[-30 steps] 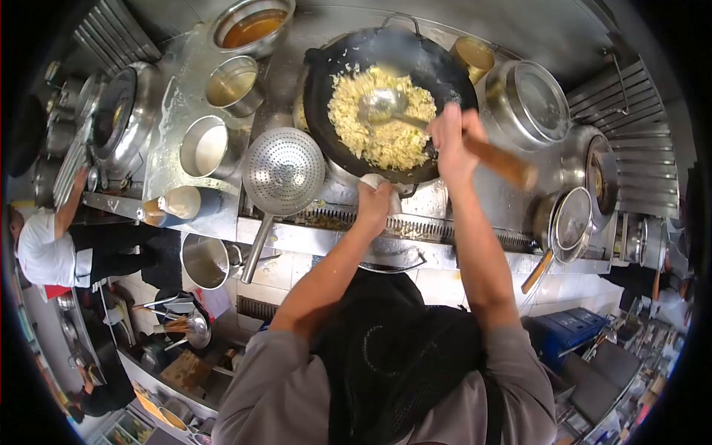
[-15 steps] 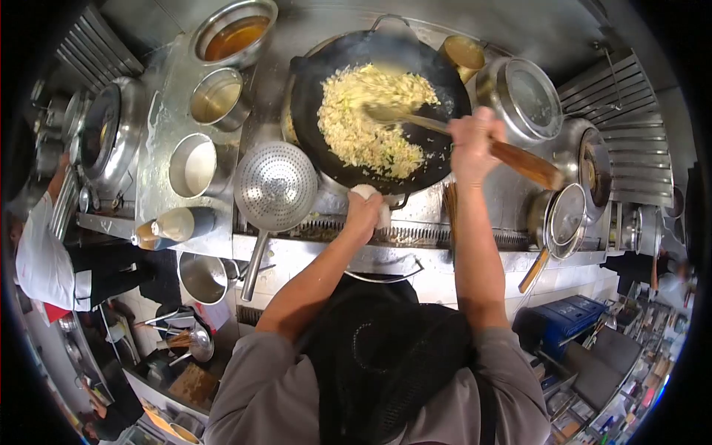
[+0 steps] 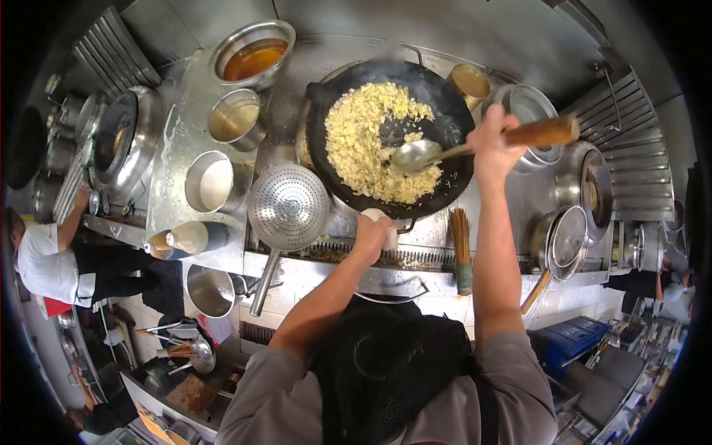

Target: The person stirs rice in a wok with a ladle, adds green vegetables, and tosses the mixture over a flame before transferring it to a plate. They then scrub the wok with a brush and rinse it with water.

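Right hand (image 3: 493, 144) is being kept clamped around the wooden handle of the ladle (image 3: 419, 154). It is being carried higher and further right than a second ago, so the handle is now being pointed up across the lidded pot (image 3: 535, 104). The ladle's bowl, which was being pressed into the middle of the fried rice (image 3: 363, 141) a second ago, is being drawn back to the right side of the wok (image 3: 445, 111) and held just at the edge of the heap. A bare black patch is being opened in the pan where the bowl was passing. The rice is being left banked toward the left and near walls, all of it inside the wok.

Left hand (image 3: 373, 236) is being kept shut on the white cloth (image 3: 386, 219) at the wok's near handle, same as before, so the pan is being steadied on the tabletop (image 3: 434, 215) burner. Judged from this, the stir is being caught mid-stroke: the grains are being turned and spread, not lifted out.

The perforated strainer (image 3: 288, 205) is being left lying just left of the wok, untouched. The bamboo brush (image 3: 461, 237) is being uncovered at the near edge as the arm is being swung away.
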Demonstrator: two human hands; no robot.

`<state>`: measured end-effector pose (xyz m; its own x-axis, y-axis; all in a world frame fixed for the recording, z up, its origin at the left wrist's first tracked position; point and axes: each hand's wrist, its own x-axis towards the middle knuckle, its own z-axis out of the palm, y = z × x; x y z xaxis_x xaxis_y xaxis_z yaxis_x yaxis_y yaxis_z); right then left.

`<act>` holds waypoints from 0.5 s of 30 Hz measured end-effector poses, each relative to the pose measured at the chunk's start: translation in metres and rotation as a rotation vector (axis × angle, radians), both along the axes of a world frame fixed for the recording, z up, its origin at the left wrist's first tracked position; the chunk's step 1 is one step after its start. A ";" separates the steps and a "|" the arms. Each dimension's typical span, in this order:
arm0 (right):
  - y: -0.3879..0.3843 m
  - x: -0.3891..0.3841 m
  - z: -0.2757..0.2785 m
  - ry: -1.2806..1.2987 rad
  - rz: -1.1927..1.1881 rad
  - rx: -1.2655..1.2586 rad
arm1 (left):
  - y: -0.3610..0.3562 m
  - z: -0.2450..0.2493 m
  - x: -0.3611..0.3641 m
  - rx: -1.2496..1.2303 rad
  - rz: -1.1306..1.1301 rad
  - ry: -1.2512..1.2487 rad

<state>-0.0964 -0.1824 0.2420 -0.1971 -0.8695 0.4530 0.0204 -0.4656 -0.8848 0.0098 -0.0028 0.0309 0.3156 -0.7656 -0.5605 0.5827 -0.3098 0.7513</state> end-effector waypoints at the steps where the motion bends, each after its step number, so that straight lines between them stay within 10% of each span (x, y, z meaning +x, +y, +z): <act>1: -0.011 0.002 0.004 -0.172 0.039 0.033 | 0.001 0.001 0.001 -0.001 -0.002 -0.004; 5: -0.019 0.056 -0.013 -0.158 0.000 -0.056 | -0.005 0.002 0.009 -0.046 -0.041 0.243; 7: 0.020 0.052 -0.034 -0.361 0.385 -0.025 | 0.002 0.010 0.008 -0.053 -0.083 0.251; 9: 0.062 0.010 -0.039 0.022 0.243 0.004 | 0.017 0.045 -0.001 0.021 0.094 0.103; 13: 0.053 -0.039 -0.023 -0.499 0.563 0.047 | 0.077 0.103 -0.012 -0.031 0.006 0.186; 15: 0.062 0.000 -0.026 -0.213 0.212 0.073 | 0.056 0.085 -0.025 -0.043 0.076 0.153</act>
